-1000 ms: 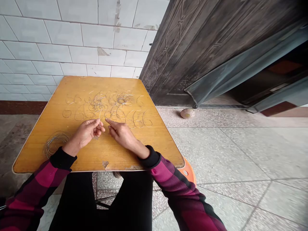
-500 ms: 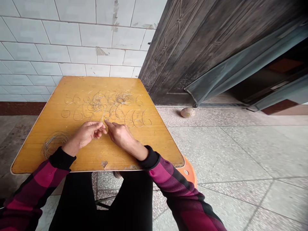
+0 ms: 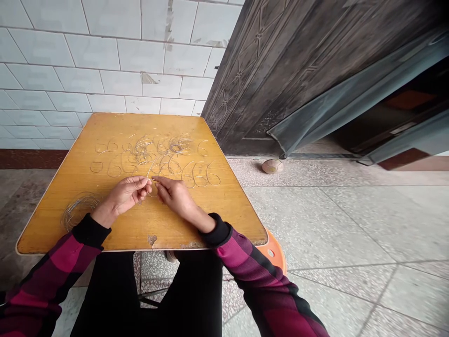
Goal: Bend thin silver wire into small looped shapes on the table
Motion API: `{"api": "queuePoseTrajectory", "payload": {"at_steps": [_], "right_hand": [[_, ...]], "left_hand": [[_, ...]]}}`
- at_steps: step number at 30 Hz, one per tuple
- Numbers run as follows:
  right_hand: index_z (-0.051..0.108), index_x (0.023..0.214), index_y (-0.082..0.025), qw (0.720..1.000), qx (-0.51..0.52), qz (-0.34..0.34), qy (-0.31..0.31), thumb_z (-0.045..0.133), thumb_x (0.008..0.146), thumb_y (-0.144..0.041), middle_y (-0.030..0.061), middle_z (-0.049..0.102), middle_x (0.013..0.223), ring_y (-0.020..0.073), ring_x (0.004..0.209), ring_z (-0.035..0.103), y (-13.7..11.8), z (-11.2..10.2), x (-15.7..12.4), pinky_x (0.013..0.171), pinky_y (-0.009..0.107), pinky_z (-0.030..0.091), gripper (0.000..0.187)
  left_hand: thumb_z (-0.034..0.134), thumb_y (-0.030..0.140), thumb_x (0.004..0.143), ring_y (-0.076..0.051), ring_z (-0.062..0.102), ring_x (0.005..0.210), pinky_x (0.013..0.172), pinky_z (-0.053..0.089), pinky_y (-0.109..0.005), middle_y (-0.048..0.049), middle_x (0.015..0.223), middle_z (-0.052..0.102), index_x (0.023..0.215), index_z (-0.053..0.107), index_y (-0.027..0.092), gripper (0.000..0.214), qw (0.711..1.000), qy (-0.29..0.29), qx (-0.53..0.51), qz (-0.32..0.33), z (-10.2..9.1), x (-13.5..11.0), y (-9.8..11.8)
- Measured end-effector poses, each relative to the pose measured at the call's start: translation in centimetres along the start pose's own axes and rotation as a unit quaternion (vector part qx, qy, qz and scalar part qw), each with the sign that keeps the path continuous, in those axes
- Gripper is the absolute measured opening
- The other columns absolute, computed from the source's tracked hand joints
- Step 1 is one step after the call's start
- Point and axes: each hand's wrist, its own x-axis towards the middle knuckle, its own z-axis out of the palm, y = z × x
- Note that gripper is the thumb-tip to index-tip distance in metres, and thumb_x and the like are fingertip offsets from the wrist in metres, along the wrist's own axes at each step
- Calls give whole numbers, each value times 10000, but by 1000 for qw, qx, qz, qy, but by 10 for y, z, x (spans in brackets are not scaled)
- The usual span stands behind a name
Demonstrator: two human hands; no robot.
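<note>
Soft, even light brightens the white rectangular wall tiles [image 3: 140,54]. The speckled grey stone floor [image 3: 351,224] looks stretched and smeared rightward.

Table [image 3: 231,206] with bent wires [image 3: 177,148], 1 coil [image 3: 75,204]

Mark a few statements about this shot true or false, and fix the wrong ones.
1. The left hand holds a thin piece of wire. True.
2. The wire coil lies at the right-hand edge. False: the wire coil lies on the left side of the table, near the left wrist.
3. Curved wire pieces lie on the table beyond the hands. True.
4. The right hand rests on the coil. False: the right hand is beside the left hand, its fingertips close to the held wire.
5. A roundish object lies on the floor, right of the table. True.
</note>
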Motion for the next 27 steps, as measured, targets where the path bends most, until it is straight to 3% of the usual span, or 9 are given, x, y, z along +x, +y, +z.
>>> {"api": "queuePoseTrajectory", "payload": {"at_steps": [4, 7, 16, 23, 27], "right_hand": [[604, 1102, -114, 978, 190, 86, -16, 475, 914, -361, -12, 597, 622, 93, 481, 581, -2, 0, 0, 486, 222, 477, 336], [591, 1019, -128, 956, 268, 114, -29, 529, 880, -387, -8, 608, 664, 85, 500, 595, 0, 0, 1, 470, 202, 484, 300], [630, 1024, -101, 963, 237, 130, -16, 518, 877, -368, -8, 593, 616, 91, 478, 575, 10, 2, 4, 479, 234, 490, 324], [646, 1121, -98, 973, 202, 113, -14, 499, 893, -368, -8, 608, 623, 74, 475, 571, 14, 8, 2, 488, 214, 484, 383], [652, 1138, -103, 971, 217, 102, -9, 516, 884, -395, -5, 610, 633, 72, 467, 560, 18, 12, 2, 486, 225, 497, 410]], "left_hand": [[758, 255, 707, -55, 522, 516, 476, 385, -164, -25, 661, 645, 764, 679, 114, 171, 999, 29, 21, 21, 2, -1, 3], [732, 281, 731, -67, 533, 534, 491, 388, -182, -35, 697, 661, 776, 671, 117, 181, 994, 53, 78, 46, 3, -4, 5], [668, 348, 766, -101, 554, 577, 514, 406, -228, -71, 820, 705, 837, 694, 132, 229, 963, 94, 222, 117, 2, -6, 3], [617, 346, 806, -104, 543, 515, 509, 422, -232, -26, 628, 643, 753, 693, 141, 225, 929, 108, 321, 150, 3, -5, 2], [612, 338, 802, -105, 539, 495, 486, 414, -228, -20, 590, 624, 699, 678, 145, 229, 925, 112, 330, 152, 1, -4, 2]]}}
